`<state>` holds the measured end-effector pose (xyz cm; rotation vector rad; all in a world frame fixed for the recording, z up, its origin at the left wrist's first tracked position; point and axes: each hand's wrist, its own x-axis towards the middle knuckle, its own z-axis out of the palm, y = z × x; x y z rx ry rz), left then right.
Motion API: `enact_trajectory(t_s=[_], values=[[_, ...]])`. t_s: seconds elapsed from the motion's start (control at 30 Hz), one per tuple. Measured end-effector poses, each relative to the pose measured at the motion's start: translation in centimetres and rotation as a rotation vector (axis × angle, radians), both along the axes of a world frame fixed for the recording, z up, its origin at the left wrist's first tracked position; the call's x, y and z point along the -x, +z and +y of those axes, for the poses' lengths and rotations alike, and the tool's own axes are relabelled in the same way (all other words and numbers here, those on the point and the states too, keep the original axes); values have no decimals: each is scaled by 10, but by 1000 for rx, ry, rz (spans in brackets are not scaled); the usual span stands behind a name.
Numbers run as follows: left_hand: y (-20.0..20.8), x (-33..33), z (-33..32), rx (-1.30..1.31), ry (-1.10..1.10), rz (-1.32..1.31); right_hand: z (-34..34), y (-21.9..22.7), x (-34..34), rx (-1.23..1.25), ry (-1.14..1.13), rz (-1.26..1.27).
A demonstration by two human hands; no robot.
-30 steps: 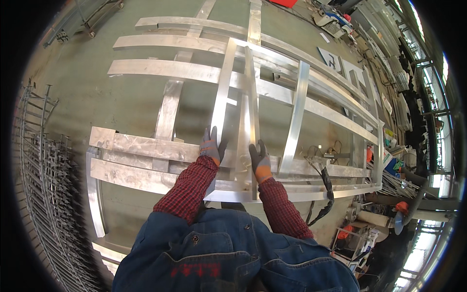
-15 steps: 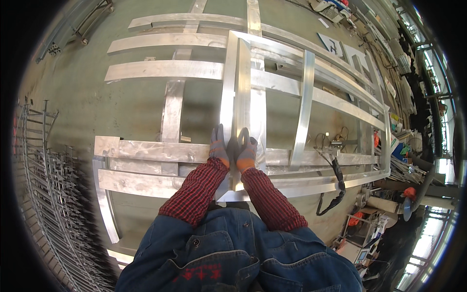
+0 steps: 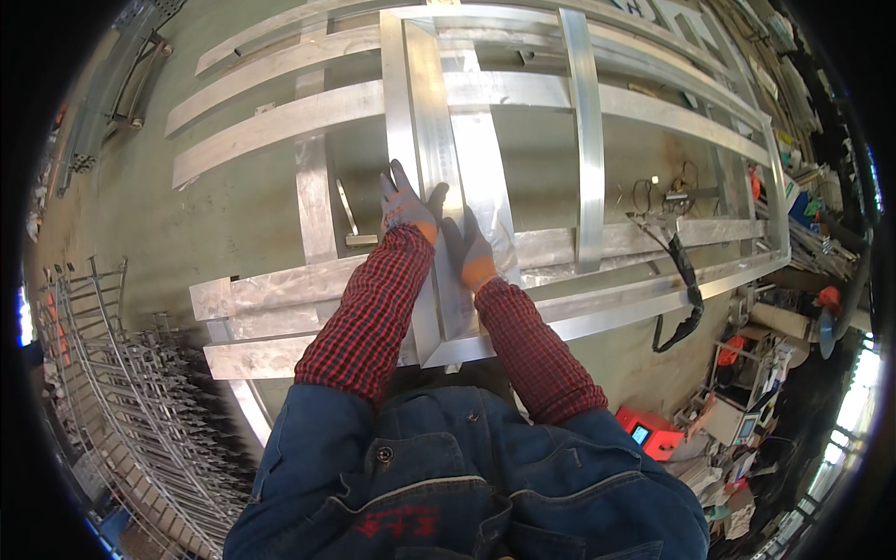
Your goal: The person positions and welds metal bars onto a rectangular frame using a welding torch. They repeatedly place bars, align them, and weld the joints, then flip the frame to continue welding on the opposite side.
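Left hand (image 3: 408,205) across end bar (image 3: 398,98), right hand (image 3: 474,254) on inner bar (image 3: 432,112) right of end bar; clamping unclear. Likely stiff, slick; grasp edges.

At the centre of the frame we see grey gloves (image 3: 403,207) with orange cuffs (image 3: 480,272), then red-and-black checked sleeves (image 3: 364,313) and, at the bottom, a dark blue denim garment (image 3: 308,485). We find the bars (image 3: 588,140) silver, the floor (image 3: 233,224) grey-green, and a lower-right box (image 3: 665,439) bright red.

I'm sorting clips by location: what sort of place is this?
Probably a metalworking shop, judging by the large metal frame laid across flat metal bars and the spiked metal railings at left.
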<state>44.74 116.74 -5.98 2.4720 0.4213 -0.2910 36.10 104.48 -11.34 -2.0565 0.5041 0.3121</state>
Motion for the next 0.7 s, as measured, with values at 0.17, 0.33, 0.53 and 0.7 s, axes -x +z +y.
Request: enact_trajectory(t_s=[0.17, 0.33, 0.53, 0.7], values=[[-11, 0, -2, -134, -47, -24, 6, -18, 0, -133, -88, -225], [-32, 2, 1, -258, -109, -115, -1, -25, 0, -120, -4, -83], [-23, 1, -4, -242, -95, -80, -5, -19, -4, -177, 39, -16], [-14, 1, -11, -317, -97, -25, -5, -21, -6, -241, 39, -17]])
